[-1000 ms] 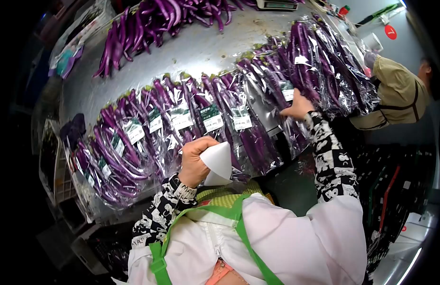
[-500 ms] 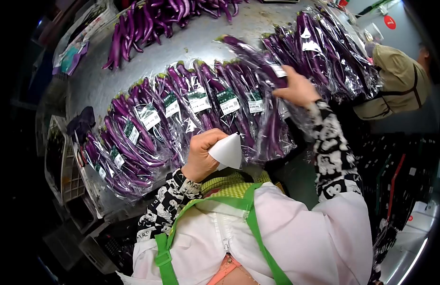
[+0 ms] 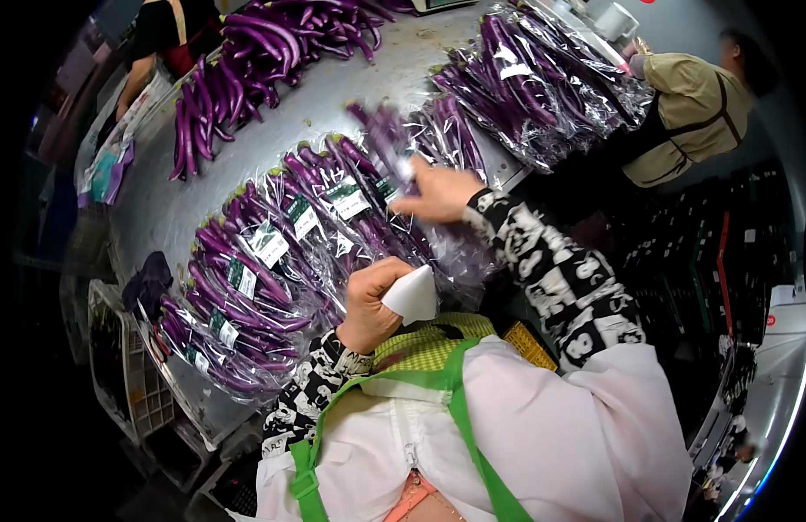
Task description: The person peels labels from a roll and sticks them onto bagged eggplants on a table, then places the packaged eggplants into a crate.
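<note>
My left hand is closed around a curled white sheet, low in front of my chest. Above the row of bagged eggplants, my right hand grips a bag of eggplants, blurred by motion and slanting up to the left. Beneath and left of it lie several clear bags of long purple eggplants, many with green and white labels. Part of the row is hidden behind my right hand and its bag.
Loose eggplants are heaped at the table's far side. More bagged eggplants lie at the right, beside a person in a beige top. Another person's arm shows at upper left. Crates stand at lower left.
My right hand has lifted a bag of eggplants from the row's right side and carried it left. My left hand still holds the white sheet. The view has shifted, bringing another person in at upper left.
</note>
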Motion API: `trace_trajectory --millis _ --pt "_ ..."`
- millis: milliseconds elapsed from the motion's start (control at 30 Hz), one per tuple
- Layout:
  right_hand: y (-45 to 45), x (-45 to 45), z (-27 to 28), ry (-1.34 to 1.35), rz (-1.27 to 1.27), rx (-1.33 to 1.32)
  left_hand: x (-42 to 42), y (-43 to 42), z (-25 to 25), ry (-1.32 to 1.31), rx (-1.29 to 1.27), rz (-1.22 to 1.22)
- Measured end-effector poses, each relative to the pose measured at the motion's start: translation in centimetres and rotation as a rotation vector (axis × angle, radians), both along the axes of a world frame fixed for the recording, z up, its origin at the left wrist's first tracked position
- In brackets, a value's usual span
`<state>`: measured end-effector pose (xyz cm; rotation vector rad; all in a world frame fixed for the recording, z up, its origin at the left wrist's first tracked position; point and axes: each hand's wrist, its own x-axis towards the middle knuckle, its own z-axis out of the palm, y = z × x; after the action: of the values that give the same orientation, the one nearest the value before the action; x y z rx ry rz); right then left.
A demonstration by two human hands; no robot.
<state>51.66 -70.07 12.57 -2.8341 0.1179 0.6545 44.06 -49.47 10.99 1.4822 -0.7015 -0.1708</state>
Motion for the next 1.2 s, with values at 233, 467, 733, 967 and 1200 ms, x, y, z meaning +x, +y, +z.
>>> trace_trajectory --millis 233,467,733,967,1200 --pt "-7.0 -4.7 -5.2 0.008 -0.485 -0.241 1.5 -0.8 2.2 -0.287 0.003 -0.161" --pt "-20.0 -3.1 -10.1 -0.383 -0.211 -0.474 3.0 -2.3 3.6 -0.207 -0.001 -0.195" --pt "-7.8 -4.2 -5.5 -0.531 -0.275 0.969 5.0 -4.8 4.8 -0.004 0.035 -0.073" --pt "-2.4 -13.0 -7.0 0.225 -0.137 1.817 6.6 -5.4 4.7 -0.02 0.13 -0.009" --pt "-17.1 -28.6 -0.3 0.055 -0.289 1.281 2.6 -9.3 2.0 0.071 0.104 -0.162"
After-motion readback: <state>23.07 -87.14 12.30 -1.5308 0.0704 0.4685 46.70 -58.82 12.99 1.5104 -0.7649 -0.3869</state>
